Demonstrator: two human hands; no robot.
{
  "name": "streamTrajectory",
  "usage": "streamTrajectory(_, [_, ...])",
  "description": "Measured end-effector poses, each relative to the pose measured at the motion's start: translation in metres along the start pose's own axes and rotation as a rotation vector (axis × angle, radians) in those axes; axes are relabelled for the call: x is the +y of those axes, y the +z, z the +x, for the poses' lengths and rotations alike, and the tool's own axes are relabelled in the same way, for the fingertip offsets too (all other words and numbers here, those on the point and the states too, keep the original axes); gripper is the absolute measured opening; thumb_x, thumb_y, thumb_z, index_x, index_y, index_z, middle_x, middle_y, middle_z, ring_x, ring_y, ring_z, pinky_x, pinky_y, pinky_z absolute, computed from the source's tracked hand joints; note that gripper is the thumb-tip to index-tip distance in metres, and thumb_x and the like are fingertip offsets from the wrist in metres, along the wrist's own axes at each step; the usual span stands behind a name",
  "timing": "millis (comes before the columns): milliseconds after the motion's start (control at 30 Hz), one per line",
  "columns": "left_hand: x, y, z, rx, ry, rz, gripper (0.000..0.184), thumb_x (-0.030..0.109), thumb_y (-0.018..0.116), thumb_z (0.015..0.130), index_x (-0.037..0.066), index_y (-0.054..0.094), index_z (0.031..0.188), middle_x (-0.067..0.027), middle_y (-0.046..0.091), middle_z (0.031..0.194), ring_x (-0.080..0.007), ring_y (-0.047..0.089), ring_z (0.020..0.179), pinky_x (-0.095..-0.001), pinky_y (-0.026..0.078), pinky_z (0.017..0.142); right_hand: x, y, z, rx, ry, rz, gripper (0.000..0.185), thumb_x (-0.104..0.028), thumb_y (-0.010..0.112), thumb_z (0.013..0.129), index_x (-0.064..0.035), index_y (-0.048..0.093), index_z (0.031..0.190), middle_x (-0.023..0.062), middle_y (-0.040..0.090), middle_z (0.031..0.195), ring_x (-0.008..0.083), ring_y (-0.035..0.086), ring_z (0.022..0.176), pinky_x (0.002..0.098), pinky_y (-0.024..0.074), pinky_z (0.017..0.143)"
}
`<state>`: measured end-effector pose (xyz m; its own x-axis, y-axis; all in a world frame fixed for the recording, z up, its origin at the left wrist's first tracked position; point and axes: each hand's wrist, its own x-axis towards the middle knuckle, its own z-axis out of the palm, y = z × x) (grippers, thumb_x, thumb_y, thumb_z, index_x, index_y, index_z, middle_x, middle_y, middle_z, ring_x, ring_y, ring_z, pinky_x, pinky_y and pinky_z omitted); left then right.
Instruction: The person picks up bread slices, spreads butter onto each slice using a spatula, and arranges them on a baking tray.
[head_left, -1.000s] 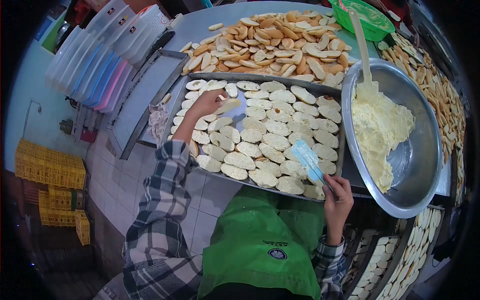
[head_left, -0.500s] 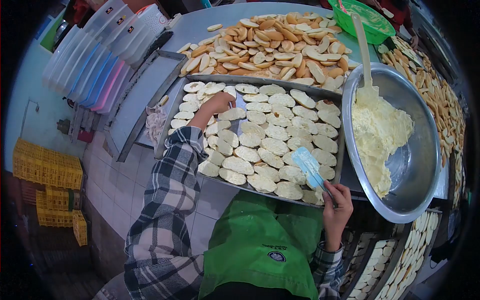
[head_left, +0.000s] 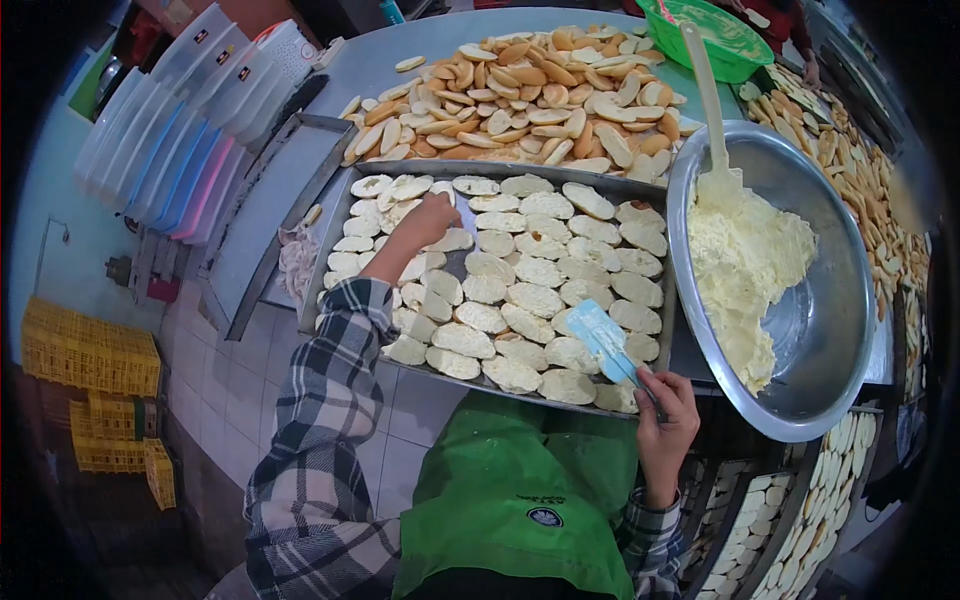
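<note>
My left hand (head_left: 430, 221) reaches into the far left part of a metal baking tray (head_left: 320, 290), its fingers closed at a cream-coated bread slice (head_left: 446, 189) that they partly hide. A strip of bare tray shows just right of these fingers. Rows of cream-topped oval bread slices (head_left: 535, 298) fill most of the tray. Over its near right corner, my right hand (head_left: 668, 420) grips the handle of a light blue spatula (head_left: 598, 332), whose cream-smeared blade hangs above the slices. Beside the tray, a large steel bowl (head_left: 825, 330) holds pale cream (head_left: 745, 270) and a white long-handled spatula (head_left: 708, 100).
Plain bread slices (head_left: 520, 90) are heaped behind the tray, with more bread (head_left: 850, 165) at right. A green basin (head_left: 725, 45) stands at the back near another person's hand (head_left: 811, 73). Plastic boxes (head_left: 170, 150), yellow crates (head_left: 90, 350) and filled trays (head_left: 825, 500) surround the table.
The view has shifted slightly, moving the scene a little left. My left hand stays at about the same part of the tray, and my right hand still holds the blue spatula.
</note>
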<state>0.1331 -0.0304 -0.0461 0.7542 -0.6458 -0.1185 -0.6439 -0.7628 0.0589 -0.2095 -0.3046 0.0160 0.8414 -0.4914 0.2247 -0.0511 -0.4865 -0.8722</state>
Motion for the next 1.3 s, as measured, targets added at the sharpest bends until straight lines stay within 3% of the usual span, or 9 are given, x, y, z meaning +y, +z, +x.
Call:
streamTrajectory(133, [-0.008, -0.01, 0.012, 0.14, 0.028, -0.118, 0.023, -0.005, 0.056, 0.068, 0.009, 0.066, 0.083, -0.0119, 0.053, 0.09, -0.0293, 0.048, 0.091, -0.0363, 0.041, 0.081, -0.016, -0.009, 0.005, -0.008, -0.075, -0.044, 0.029, 0.008, 0.062, 0.066, -0.0054, 0.066, 0.091, 0.0079, 0.056, 0.081, 0.0216, 0.052, 0.074, 0.0286, 0.0421, 0.064])
streamTrajectory(167, [-0.003, -0.018, 0.018, 0.215, 0.069, -0.186, 0.009, 0.005, 0.063, 0.07, 0.005, 0.064, 0.078, -0.0126, 0.054, 0.085, -0.0293, 0.05, 0.088, -0.0366, 0.042, 0.078, -0.021, -0.015, 0.008, -0.022, -0.14, -0.079, 0.029, 0.008, 0.062, 0.065, -0.0055, 0.066, 0.091, 0.0078, 0.056, 0.082, 0.0222, 0.052, 0.074, 0.0293, 0.0417, 0.065])
streamTrajectory(267, [0.009, -0.028, 0.058, 0.296, 0.113, -0.189, 0.014, 0.016, 0.066, 0.071, 0.002, 0.062, 0.07, -0.0162, 0.054, 0.08, -0.0307, 0.052, 0.082, -0.0381, 0.042, 0.074, -0.033, -0.039, 0.021, -0.009, -0.27, -0.179, 0.033, 0.008, 0.062, 0.06, -0.0062, 0.067, 0.089, 0.0092, 0.057, 0.082, 0.0239, 0.051, 0.074, 0.0314, 0.041, 0.065])
streamTrajectory(333, [0.033, -0.043, 0.088, 0.182, 0.068, -0.175, 0.023, 0.021, 0.062, 0.076, -0.001, 0.059, 0.071, -0.0194, 0.054, 0.08, -0.0332, 0.053, 0.078, -0.0403, 0.042, 0.071, -0.038, -0.063, 0.031, 0.01, -0.27, -0.275, 0.035, 0.008, 0.06, 0.058, -0.0059, 0.067, 0.089, 0.0097, 0.057, 0.082, 0.0244, 0.052, 0.074, 0.0319, 0.0411, 0.065])
streamTrajectory(600, [0.028, -0.015, 0.235, 0.421, 0.091, -0.101, 0.024, 0.021, 0.048, 0.082, -0.001, 0.058, 0.085, -0.0245, 0.057, 0.089, -0.0374, 0.054, 0.084, -0.0458, 0.042, 0.075, -0.029, -0.135, 0.069, 0.047, -0.154, -0.633, 0.032, 0.009, 0.05, 0.065, -0.0011, 0.064, 0.093, 0.0133, 0.054, 0.083, 0.0277, 0.052, 0.077, 0.0343, 0.0417, 0.066])
streamTrajectory(800, [0.054, -0.022, 0.251, 0.268, -0.307, -0.025, 0.039, 0.041, 0.057, 0.078, 0.004, 0.062, 0.088, -0.0188, 0.061, 0.087, -0.0322, 0.058, 0.083, -0.042, 0.044, 0.076, -0.012, -0.154, 0.104, -0.136, -0.04, -0.824, 0.022, 0.008, 0.054, 0.07, 0.0019, 0.061, 0.09, 0.0124, 0.057, 0.072, 0.0281, 0.057, 0.063, 0.0343, 0.0445, 0.057])
streamTrajectory(1133, [0.041, -0.016, 0.254, 0.271, -0.299, -0.625, 0.039, 0.039, 0.064, 0.076, 0.001, 0.058, 0.08, -0.009, 0.059, 0.071, -0.0168, 0.056, 0.069, -0.0305, 0.045, 0.062, 0.06, -0.135, 0.154, -0.617, 0.143, -0.957, 0.011, -0.009, 0.057, 0.072, -0.0029, 0.065, 0.076, 0.0169, 0.059, 0.07, 0.0323, 0.059, 0.067, 0.0395, 0.0456, 0.06])
streamTrajectory(1200, [0.028, -0.006, 0.262, 0.281, -0.233, -0.42, 0.039, 0.036, 0.066, 0.075, 0.001, 0.055, 0.088, -0.0099, 0.058, 0.077, -0.0182, 0.056, 0.07, -0.0304, 0.045, 0.06, 0.06, -0.123, 0.156, -0.775, 0.34, -0.876, 0.012, -0.009, 0.056, 0.072, -0.0018, 0.065, 0.076, 0.017, 0.06, 0.069, 0.0333, 0.059, 0.066, 0.0401, 0.0459, 0.061])
streamTrajectory(1300, [0.046, -0.02, 0.25, 0.333, -0.296, -0.467, 0.047, 0.028, 0.069, 0.073, 0.002, 0.047, 0.106, -0.0145, 0.055, 0.101, -0.0228, 0.056, 0.083, -0.0316, 0.045, 0.073, 0.054, -0.126, 0.155, -0.676, 0.268, -0.587, 0.013, -0.009, 0.056, 0.074, -0.0007, 0.065, 0.076, 0.0172, 0.061, 0.067, 0.0328, 0.06, 0.064, 0.0383, 0.0467, 0.061])
